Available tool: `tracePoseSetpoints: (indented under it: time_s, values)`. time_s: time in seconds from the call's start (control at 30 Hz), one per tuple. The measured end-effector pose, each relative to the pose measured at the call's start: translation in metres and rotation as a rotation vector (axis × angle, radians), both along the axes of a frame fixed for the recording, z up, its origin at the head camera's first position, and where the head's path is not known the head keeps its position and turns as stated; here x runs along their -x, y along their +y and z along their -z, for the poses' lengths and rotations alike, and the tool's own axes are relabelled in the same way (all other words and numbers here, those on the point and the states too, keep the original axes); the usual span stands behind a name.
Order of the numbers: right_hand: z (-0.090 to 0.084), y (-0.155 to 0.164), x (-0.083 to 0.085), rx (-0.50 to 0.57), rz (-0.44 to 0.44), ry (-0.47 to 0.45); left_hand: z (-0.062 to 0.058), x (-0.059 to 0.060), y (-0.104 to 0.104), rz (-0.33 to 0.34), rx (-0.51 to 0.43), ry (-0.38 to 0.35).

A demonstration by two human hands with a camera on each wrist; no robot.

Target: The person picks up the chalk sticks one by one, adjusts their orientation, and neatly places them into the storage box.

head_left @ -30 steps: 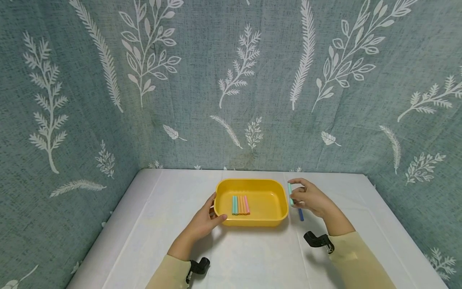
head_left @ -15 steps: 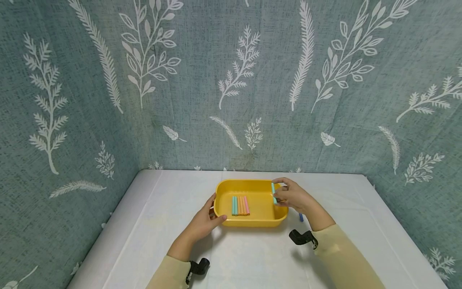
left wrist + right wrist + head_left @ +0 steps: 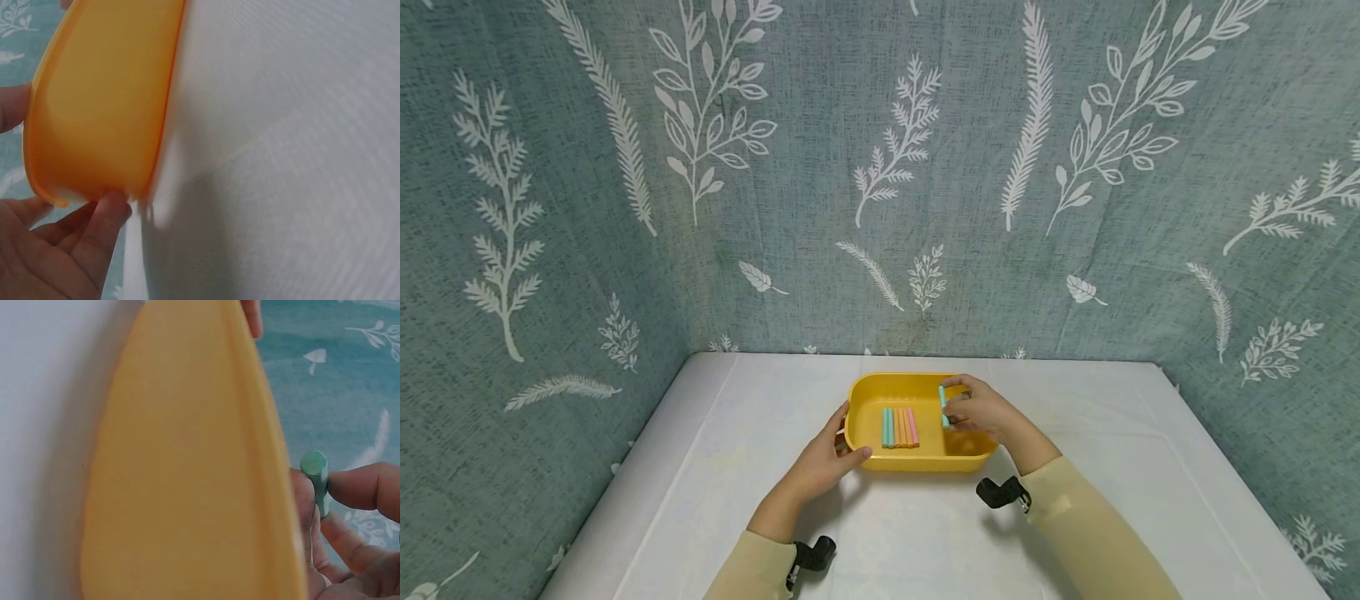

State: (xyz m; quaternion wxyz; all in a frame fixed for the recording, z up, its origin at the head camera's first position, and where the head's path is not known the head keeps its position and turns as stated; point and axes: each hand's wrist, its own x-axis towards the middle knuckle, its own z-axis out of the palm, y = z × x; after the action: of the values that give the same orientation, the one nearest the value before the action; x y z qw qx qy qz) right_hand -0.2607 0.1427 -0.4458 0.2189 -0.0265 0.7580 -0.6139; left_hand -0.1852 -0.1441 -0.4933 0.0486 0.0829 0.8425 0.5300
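A yellow plastic tray (image 3: 902, 464) stands on the white-covered table. My left hand (image 3: 820, 465) grips its left end, thumb at the near corner and fingers round the far side; in the left wrist view the thumb (image 3: 107, 219) lies against the tray wall. My right hand (image 3: 981, 410) pinches a green chalk stick (image 3: 943, 407) over the right half of the tray, to the right of a row of chalk. That row holds two green sticks (image 3: 887, 427), several orange sticks (image 3: 902, 427) and a pink stick (image 3: 913, 427). The right wrist view shows the held chalk's round end between thumb and fingers.
A white cloth (image 3: 910, 533) covers the table. Blue-green fabric with white leaf prints (image 3: 895, 275) rises behind it and at both sides. A black wrist camera (image 3: 816, 552) sits on the left sleeve, another black camera (image 3: 997, 492) on the right.
My right hand has carried the green chalk leftward from beside the tray to above its inside. A blue stick right of the tray is now hidden by the right arm. My left hand stays put.
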Motion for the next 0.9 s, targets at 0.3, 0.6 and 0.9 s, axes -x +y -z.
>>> tracePoseSetpoints:
  time_s: [0.3, 0.6, 0.9]
  values:
    - [0.011, -0.013, 0.002, -0.016, 0.011, -0.017, -0.001, -0.001, 0.001, -0.010, 0.014, -0.007]
    - [0.021, -0.032, 0.005, -0.096, 0.036, -0.028, 0.000, 0.000, 0.001, -0.024, 0.033, -0.020]
    - [0.034, -0.043, 0.007, -0.193, 0.044, 0.020, -0.001, -0.001, 0.001, -0.029, 0.044, -0.022]
